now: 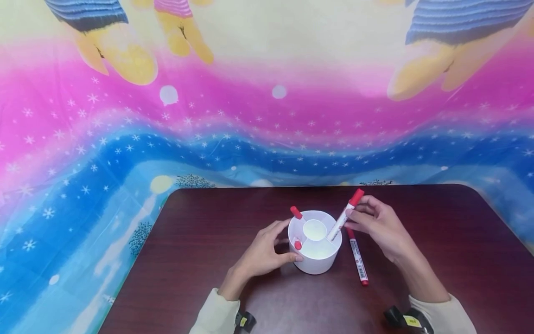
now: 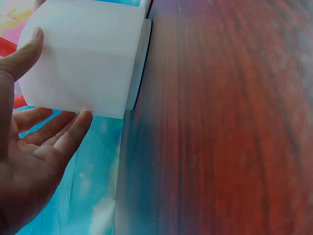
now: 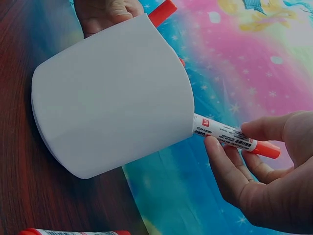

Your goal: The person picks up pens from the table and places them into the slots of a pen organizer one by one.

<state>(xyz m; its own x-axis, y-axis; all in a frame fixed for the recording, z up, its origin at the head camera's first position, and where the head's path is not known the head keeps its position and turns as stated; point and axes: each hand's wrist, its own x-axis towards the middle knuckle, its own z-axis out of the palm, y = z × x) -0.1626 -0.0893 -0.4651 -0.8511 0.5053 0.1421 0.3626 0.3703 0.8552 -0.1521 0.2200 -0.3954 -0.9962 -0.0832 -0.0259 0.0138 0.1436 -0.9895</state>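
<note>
A white round pen holder (image 1: pixel 315 265) with divided compartments around a central cup stands on the table. My left hand (image 1: pixel 260 253) grips its left side, thumb in front and fingers around the side, as the left wrist view of the holder (image 2: pixel 83 58) also shows. With thumb and fingers, my right hand (image 1: pixel 384 228) pinches a red-capped white marker (image 3: pixel 222 133). That marker tilts, cap up, its lower end inside the holder's right compartment. Two more red-capped markers stand in the left compartments: one at the back (image 1: pixel 296 212), one nearer the front (image 1: pixel 297 244).
Another red-and-white marker (image 1: pixel 358 260) lies on the dark wooden table (image 1: pixel 187 287), just right of the holder. Behind the table hangs a colourful patterned cloth (image 1: pixel 271 116).
</note>
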